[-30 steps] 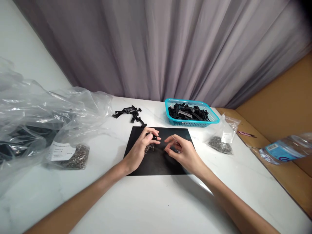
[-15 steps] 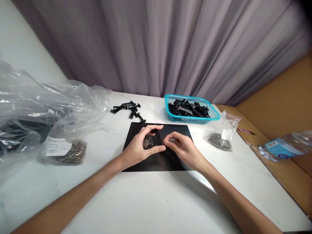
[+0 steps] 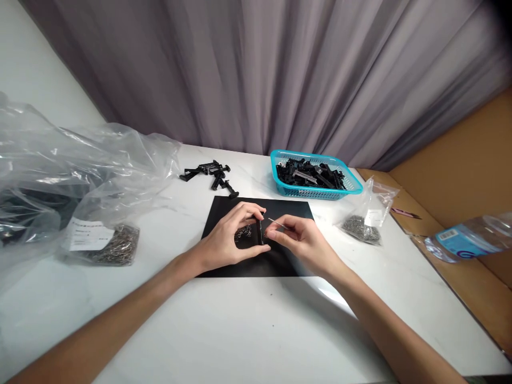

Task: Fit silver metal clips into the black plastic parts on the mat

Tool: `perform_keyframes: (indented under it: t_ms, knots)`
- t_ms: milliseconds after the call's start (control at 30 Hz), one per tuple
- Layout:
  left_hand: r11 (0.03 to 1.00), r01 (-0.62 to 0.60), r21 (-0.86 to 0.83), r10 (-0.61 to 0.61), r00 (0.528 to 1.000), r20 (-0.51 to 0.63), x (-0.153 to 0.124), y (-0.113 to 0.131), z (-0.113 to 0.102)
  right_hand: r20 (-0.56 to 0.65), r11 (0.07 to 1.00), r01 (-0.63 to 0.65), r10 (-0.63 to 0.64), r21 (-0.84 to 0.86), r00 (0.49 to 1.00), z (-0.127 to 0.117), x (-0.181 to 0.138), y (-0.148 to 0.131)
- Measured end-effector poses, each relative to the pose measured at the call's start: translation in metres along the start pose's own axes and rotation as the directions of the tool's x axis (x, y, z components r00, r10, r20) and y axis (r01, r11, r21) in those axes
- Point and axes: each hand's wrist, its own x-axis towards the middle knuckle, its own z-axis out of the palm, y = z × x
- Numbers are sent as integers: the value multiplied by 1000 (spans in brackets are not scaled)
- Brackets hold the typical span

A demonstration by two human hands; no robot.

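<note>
Above a black mat, my left hand grips a slim black plastic part by its two ends, thumb below and fingers above. Close on its right is my right hand, fingers pinched together. A thin metal rod sticks out of that hand toward the upper left, apart from the plastic part. What else the right fingertips hold is too small to make out. Behind the left fingers, a small heap of metal pieces lies on the mat, partly hidden.
Several black plastic parts lie behind the mat. A blue basket holds more. Bags of small metal pieces stand left and right. Large clear plastic covers the left side; a bottle lies on cardboard at right.
The black plastic part has turned in my left hand and shows narrower. My right hand has tilted, so the metal rod now points up and left. The view has shifted slightly.
</note>
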Motion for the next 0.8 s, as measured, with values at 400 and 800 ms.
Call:
perform_keyframes:
  t_ms: [400,800]
  knots:
    - [952,-54,303,78,995,-69,-2,2,-8,34,974,97,-92,-205,995,-6,-2,-7]
    - [920,-161,357,203,976,-83,-1,5,-9,27,914,144,-145,-379,989,-3,-12,-15]
